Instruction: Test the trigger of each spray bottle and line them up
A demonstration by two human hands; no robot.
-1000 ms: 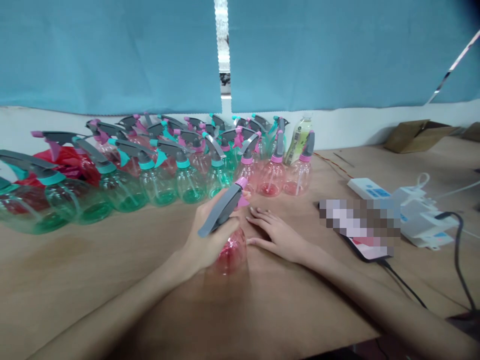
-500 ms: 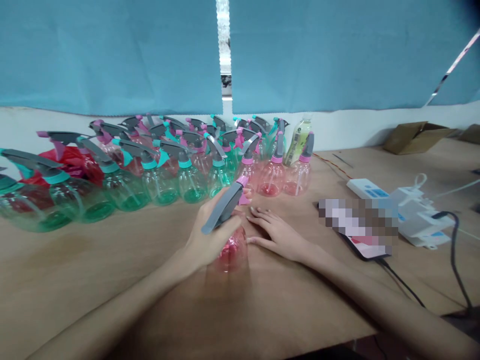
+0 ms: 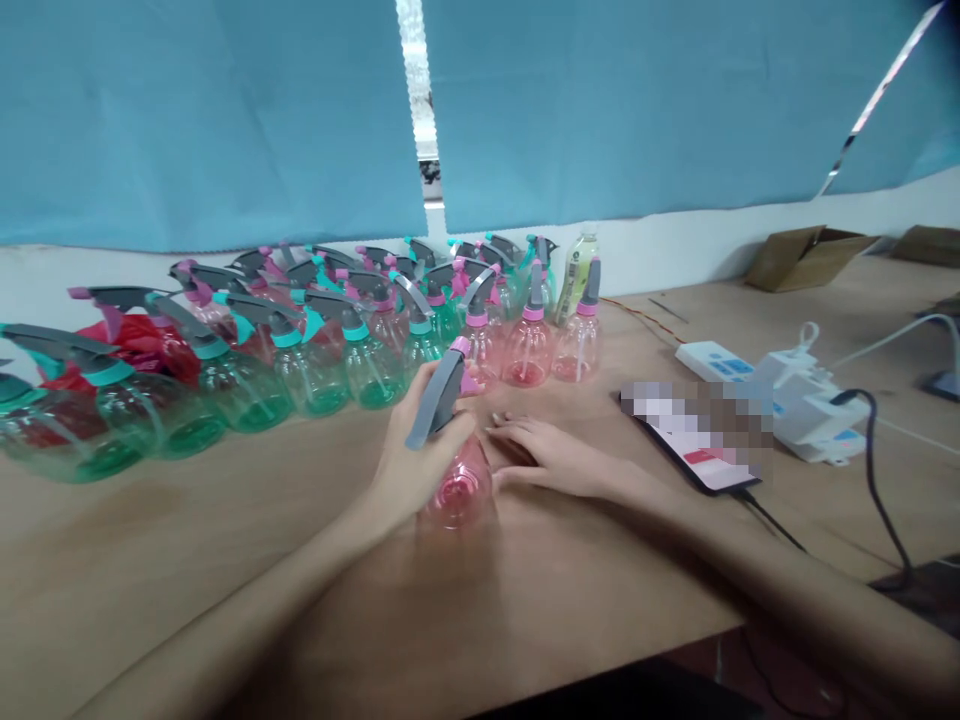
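A pink see-through spray bottle (image 3: 459, 492) with a grey and pink trigger head stands on the wooden table in front of me. My left hand (image 3: 420, 450) is wrapped round its neck, just under the spray head, and hides the collar. To the right of the bottle, my right hand (image 3: 551, 455) lies low over the table with its fingers stretched out. Its fingertips come close to the bottle's side; whether they touch it I cannot tell.
Behind stand several rows of green and pink spray bottles (image 3: 375, 370), with a red plastic bag (image 3: 142, 345) among them and a labelled bottle (image 3: 577, 275) at their right end. Rightward lie a phone (image 3: 697, 440), a power strip (image 3: 712, 360) with adapters (image 3: 810, 400), and a cardboard box (image 3: 806, 258).
The camera view has turned slightly, so the scene sits a little further left. The left hand keeps its hold on the pink spray bottle, and the right hand stays beside it.
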